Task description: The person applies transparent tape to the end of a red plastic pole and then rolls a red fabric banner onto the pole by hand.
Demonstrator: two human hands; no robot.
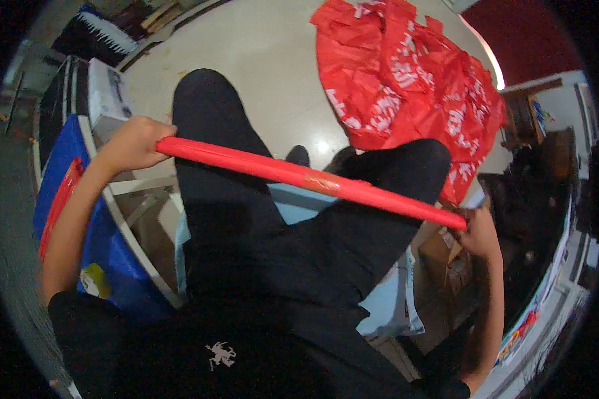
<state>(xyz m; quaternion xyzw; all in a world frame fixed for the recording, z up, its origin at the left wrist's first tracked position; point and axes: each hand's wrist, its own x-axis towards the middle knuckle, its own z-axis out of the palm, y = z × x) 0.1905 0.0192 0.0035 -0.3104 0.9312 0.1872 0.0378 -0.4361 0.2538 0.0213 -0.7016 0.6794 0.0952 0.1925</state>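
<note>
A long, slim red roll [259, 167], seemingly of plastic film, stretches across above my thighs, with a strip of brownish tape [324, 183] near its middle. My left hand [142, 143] is closed at the roll's left end, which sits higher in the view. At its lower right end my right hand [479, 233] grips it, the fingers partly in shadow. Beyond my knees, crumpled red plastic sheeting [404, 75] with white printing lies spread over the pale floor [274, 65].
A blue-topped table [115, 249] stands close on my left, bearing a red packet [62, 199] and a roll of tape [95, 281]. Behind it is a white box [109, 95]. An open cardboard box [442, 249] sits below my right hand. Light-blue cloth [392, 304] lies under my legs.
</note>
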